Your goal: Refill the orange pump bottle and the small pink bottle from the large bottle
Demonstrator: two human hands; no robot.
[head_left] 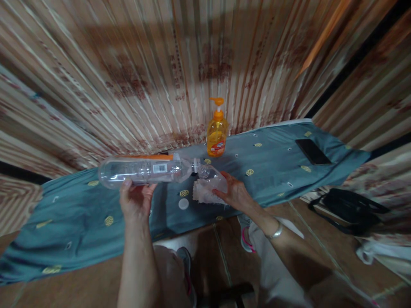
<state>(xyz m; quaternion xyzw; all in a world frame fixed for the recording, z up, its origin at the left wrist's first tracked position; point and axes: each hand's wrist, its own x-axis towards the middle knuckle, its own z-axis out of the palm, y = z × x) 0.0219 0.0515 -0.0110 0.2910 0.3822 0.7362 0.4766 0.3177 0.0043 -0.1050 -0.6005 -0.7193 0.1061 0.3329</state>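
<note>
My left hand (136, 196) grips a large clear plastic bottle (144, 170) from below, with the thumb on its near side. The bottle lies level in the air, has a barcode label, and its uncapped-looking neck points right. My right hand (233, 190) is closed on a small clear plastic cup-like piece (212, 174), close to the bottle's mouth; whether the two touch I cannot tell. A pale, jagged-edged cloth or tissue (205, 192) shows under that piece, by the right fingers. On the cloth-covered surface below lies a white round disc, perhaps a cap (183, 204).
An orange pump bottle (217, 137) stands at the back of the blue-green covered table (266, 171). A dark phone (313, 152) lies farther right. Behind hangs a striped curtain (192, 64). A black bag (348, 209) is at the lower right.
</note>
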